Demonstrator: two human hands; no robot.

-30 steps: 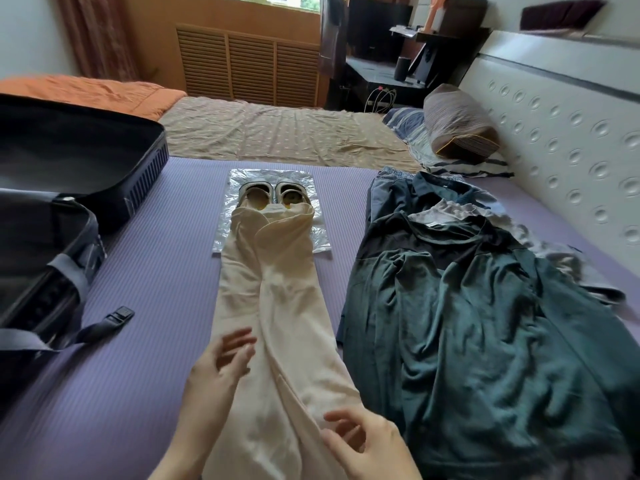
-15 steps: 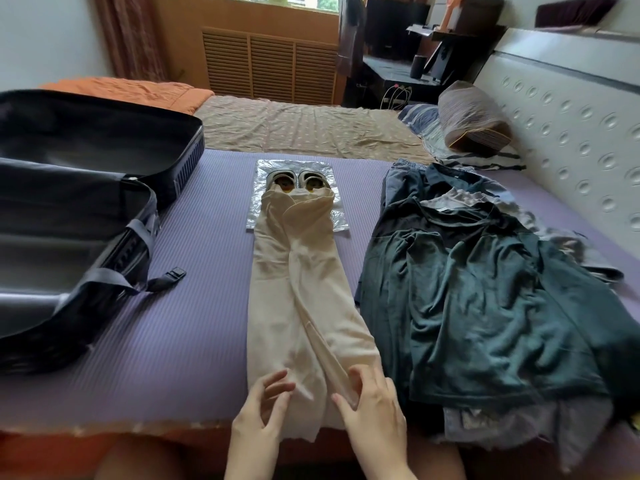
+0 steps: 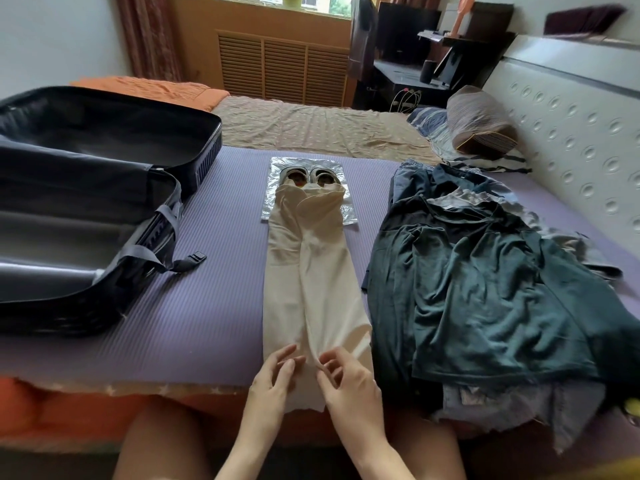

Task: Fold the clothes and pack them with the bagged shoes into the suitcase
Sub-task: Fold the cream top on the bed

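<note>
Cream trousers point(image 3: 311, 282) lie folded lengthwise on the purple mat, their far end draped over the bagged shoes point(image 3: 304, 174) in a shiny clear bag. My left hand point(image 3: 273, 375) rests with relaxed fingers on the trousers' near end at the bed's edge. My right hand point(image 3: 346, 375) is beside it, fingers curled, pinching a raised fold of the cream cloth. The black suitcase point(image 3: 104, 202) lies open on the left, with its strap and buckle trailing onto the mat. A heap of dark green and grey clothes point(image 3: 485, 289) sits on the right.
The purple mat point(image 3: 207, 306) covers the near part of the bed. A padded white headboard point(image 3: 571, 133) runs along the right, with a pillow point(image 3: 481, 123) at the far right. An orange blanket point(image 3: 156, 88) lies beyond the suitcase. My knees are below the bed's edge.
Both hands have slid along the trousers toward me, down to the near hem. The camera has pulled back, so the bed's edge and more of the suitcase show.
</note>
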